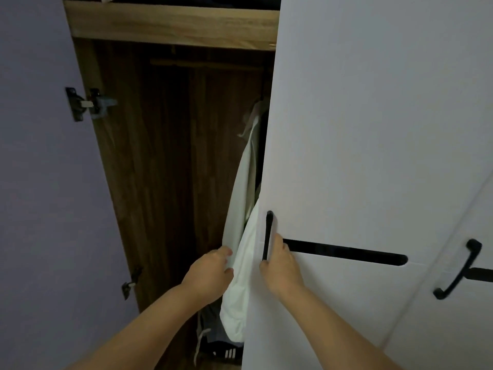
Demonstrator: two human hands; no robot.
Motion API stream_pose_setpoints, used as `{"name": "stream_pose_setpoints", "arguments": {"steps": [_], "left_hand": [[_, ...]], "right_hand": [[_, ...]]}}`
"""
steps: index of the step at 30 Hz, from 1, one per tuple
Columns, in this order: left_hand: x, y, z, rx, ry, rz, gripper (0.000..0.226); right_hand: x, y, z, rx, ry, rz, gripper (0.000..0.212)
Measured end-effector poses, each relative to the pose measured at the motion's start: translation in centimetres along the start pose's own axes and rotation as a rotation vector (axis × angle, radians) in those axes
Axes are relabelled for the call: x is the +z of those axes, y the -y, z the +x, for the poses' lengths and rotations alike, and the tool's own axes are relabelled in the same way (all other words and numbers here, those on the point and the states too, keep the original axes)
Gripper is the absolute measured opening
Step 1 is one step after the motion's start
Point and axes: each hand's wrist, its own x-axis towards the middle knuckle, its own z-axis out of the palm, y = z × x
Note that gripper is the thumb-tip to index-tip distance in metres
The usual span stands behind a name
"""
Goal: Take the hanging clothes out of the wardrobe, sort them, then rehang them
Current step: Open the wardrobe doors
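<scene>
A white garment (244,209) hangs inside the dark wooden wardrobe (165,156), close against the edge of the right door. My left hand (209,273) pinches the garment's lower edge. My right hand (280,265) grips the black handle (267,236) of the white right door (373,129). A wooden hanging rail (205,64) runs across the top of the compartment. The hanger and any other hanging clothes are hidden behind the right door.
The left door (40,182) stands swung open with its hinges (85,102) showing. A wooden shelf (170,25) tops the compartment. Dark clothing and a drawstring (210,340) lie at the wardrobe floor. A further door with a black handle (458,271) is at the right.
</scene>
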Motion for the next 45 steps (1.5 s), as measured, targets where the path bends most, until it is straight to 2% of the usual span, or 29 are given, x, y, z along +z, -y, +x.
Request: {"name": "stream_pose_setpoints", "arguments": {"steps": [5, 8, 15, 25, 29, 34, 45], "left_hand": [[-0.4, 1.2, 2.4, 0.065, 0.059, -0.012, 0.045], [-0.5, 2.0, 3.1, 0.115, 0.092, -0.009, 0.044], [-0.5, 4.2, 2.6, 0.229, 0.196, 0.051, 0.044], [-0.5, 3.8, -0.8, 0.312, 0.255, 0.058, 0.043], [-0.1, 2.5, -3.6, 0.344, 0.275, 0.077, 0.043], [0.8, -0.3, -7.7, 0.398, 0.275, 0.083, 0.04], [5.0, -6.2, -15.7, 0.485, 0.302, 0.064, 0.043]], "right_hand": [[1.6, 0.9, 1.0, 0.045, -0.047, 0.179, 0.067], [1.9, 1.4, 1.3, 0.122, -0.078, 0.245, 0.055], [2.4, 1.7, -0.9, 0.181, -0.141, 0.2, 0.037], [1.3, 0.7, -7.2, 0.171, -0.148, 0.128, 0.051], [0.0, -0.2, -11.2, 0.15, -0.143, 0.149, 0.048], [-2.4, -2.0, -17.0, 0.15, -0.14, 0.146, 0.029], [-7.8, -8.4, -27.0, 0.228, -0.258, 0.184, 0.033]]}}
